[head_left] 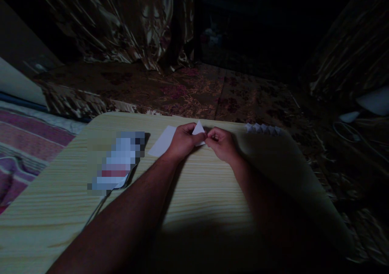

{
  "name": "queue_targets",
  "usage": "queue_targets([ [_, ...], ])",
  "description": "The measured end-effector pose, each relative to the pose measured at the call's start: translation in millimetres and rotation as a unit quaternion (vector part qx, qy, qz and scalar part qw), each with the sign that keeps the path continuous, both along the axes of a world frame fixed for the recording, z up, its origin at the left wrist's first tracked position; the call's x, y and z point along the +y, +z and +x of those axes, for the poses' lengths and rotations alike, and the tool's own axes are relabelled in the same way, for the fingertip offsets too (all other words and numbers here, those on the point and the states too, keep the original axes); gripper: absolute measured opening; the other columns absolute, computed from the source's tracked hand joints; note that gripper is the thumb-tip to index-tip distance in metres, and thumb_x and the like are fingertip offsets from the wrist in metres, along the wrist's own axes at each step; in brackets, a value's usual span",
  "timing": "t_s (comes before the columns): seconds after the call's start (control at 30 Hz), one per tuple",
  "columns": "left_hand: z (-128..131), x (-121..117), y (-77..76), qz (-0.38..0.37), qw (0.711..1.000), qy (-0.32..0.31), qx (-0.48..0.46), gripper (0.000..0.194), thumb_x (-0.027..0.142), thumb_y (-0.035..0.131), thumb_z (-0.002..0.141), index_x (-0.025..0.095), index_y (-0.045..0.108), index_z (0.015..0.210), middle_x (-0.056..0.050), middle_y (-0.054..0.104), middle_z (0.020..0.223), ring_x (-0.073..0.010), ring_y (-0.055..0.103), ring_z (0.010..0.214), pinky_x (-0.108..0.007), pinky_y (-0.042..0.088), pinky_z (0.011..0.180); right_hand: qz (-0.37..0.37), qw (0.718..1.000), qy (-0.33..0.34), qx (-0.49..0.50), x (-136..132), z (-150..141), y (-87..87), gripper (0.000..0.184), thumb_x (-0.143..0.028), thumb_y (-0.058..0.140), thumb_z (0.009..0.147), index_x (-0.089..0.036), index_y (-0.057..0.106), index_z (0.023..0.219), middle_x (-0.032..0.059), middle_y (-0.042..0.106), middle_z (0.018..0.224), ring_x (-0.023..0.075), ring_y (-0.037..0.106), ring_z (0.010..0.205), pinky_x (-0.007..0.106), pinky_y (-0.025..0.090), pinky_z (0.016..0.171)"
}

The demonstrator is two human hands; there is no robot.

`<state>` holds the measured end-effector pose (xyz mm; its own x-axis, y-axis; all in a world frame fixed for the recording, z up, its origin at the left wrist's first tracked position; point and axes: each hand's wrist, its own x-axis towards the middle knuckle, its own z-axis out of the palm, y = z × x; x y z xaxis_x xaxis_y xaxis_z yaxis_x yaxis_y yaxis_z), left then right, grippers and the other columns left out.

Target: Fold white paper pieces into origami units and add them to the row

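Near the far edge of the wooden table (200,189), both hands meet at a small white piece of folded paper (198,127) with a pointed top. My left hand (184,139) is closed on it, the thumb lying across its front. The fingertips of my right hand (221,142) are pinched together at the paper's lower right corner. Flat on the table beside my left hand lies a white sheet of paper (162,141), partly covered by that hand. Toward the far right edge stands a row of several small pale folded paper pieces (263,129).
A phone-like device (120,160), its screen blurred out, lies at the left with a cable (95,211) running toward me. Behind the table is a surface covered in patterned cloth (182,90), with curtains (146,19) above. A white cord (346,132) hangs at the right. Striped bedding (27,138) is at the left.
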<state>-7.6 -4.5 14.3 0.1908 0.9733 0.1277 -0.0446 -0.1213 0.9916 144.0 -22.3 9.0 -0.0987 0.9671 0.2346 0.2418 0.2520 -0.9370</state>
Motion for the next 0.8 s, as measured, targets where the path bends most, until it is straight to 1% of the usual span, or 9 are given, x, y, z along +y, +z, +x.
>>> queue_targets([
  [0.07,-0.8,0.7,-1.1,-0.012,1.000,0.000,-0.010,0.019,0.028,0.071,0.064,0.013,0.068,0.075,0.000,0.062,0.063,-0.0095,0.048,0.050,-0.022,0.036,0.049,0.000,1.000,0.003,-0.015,-0.6,-0.4,0.8,0.011,-0.025,0.058,0.072,-0.018,0.051,0.066,-0.0039,0.052,0.060,0.0095,0.047,0.057,0.022,0.035,0.054],
  [0.27,-0.2,0.6,1.4,-0.061,0.994,0.004,-0.085,0.013,0.022,0.073,0.058,0.014,0.068,0.067,0.001,0.062,0.060,-0.0093,0.050,0.050,-0.022,0.037,0.049,0.017,0.999,0.022,-0.024,-0.2,0.0,1.5,0.010,-0.024,0.058,0.072,-0.018,0.053,0.065,-0.0039,0.051,0.060,0.0093,0.045,0.056,0.022,0.034,0.053],
  [0.43,0.0,1.5,2.0,-0.073,0.986,0.038,-0.144,0.015,0.021,0.076,0.055,0.015,0.066,0.064,-0.002,0.067,0.067,-0.0109,0.055,0.054,-0.023,0.040,0.053,-0.008,0.999,0.036,-0.031,-1.4,-0.1,3.3,0.007,-0.022,0.058,0.071,-0.018,0.054,0.066,-0.0040,0.051,0.060,0.0092,0.045,0.057,0.021,0.034,0.054],
  [0.5,-1.1,3.8,1.4,-0.077,0.983,0.054,-0.155,0.015,0.021,0.075,0.054,0.015,0.066,0.065,-0.001,0.066,0.066,-0.0107,0.055,0.054,-0.023,0.040,0.051,-0.010,0.998,0.041,-0.035,-2.4,-0.2,4.2,0.006,-0.022,0.057,0.070,-0.018,0.055,0.066,-0.0041,0.051,0.061,0.0091,0.045,0.057,0.021,0.034,0.054],
  [0.57,-2.8,7.1,1.2,-0.075,0.977,0.081,-0.185,0.013,0.020,0.073,0.056,0.015,0.065,0.066,0.000,0.063,0.063,-0.0100,0.054,0.054,-0.022,0.040,0.051,-0.010,0.998,0.047,-0.040,-3.3,-0.3,4.6,0.006,-0.020,0.058,0.069,-0.017,0.055,0.064,-0.0044,0.050,0.060,0.0088,0.043,0.057,0.021,0.033,0.054],
  [0.63,-4.1,10.2,2.1,-0.066,0.963,0.110,-0.237,0.010,0.019,0.070,0.059,0.016,0.064,0.066,0.001,0.060,0.062,-0.0089,0.053,0.056,-0.022,0.041,0.054,-0.011,0.998,0.053,-0.040,-3.7,-0.1,4.1,0.006,-0.018,0.058,0.067,-0.017,0.055,0.062,-0.0047,0.049,0.059,0.0085,0.043,0.056,0.021,0.032,0.053],
  [0.7,-4.1,11.4,3.8,-0.055,0.954,0.121,-0.270,0.007,0.021,0.068,0.063,0.017,0.063,0.067,0.001,0.058,0.062,-0.0078,0.052,0.056,-0.021,0.042,0.056,-0.013,0.998,0.047,-0.035,-3.4,0.4,3.2,0.007,-0.018,0.058,0.067,-0.017,0.054,0.061,-0.0048,0.049,0.058,0.0085,0.043,0.055,0.021,0.031,0.052],
  [0.73,-3.4,11.0,4.7,-0.053,0.956,0.118,-0.265,0.008,0.023,0.066,0.065,0.017,0.063,0.067,0.000,0.059,0.065,-0.0079,0.051,0.057,-0.021,0.042,0.056,-0.016,0.999,0.042,-0.032,-3.0,0.7,2.7,0.007,-0.018,0.059,0.066,-0.017,0.054,0.062,-0.0049,0.049,0.057,0.0085,0.043,0.055,0.021,0.031,0.052],
  [0.8,-1.1,8.4,5.8,-0.050,0.968,0.094,-0.228,0.013,0.029,0.063,0.069,0.017,0.064,0.069,-0.001,0.060,0.066,-0.0089,0.051,0.056,-0.022,0.041,0.054,-0.023,0.999,0.027,-0.023,-2.0,1.3,2.0,0.006,-0.019,0.059,0.066,-0.018,0.054,0.063,-0.0051,0.050,0.056,0.0087,0.044,0.053,0.021,0.032,0.051],
])
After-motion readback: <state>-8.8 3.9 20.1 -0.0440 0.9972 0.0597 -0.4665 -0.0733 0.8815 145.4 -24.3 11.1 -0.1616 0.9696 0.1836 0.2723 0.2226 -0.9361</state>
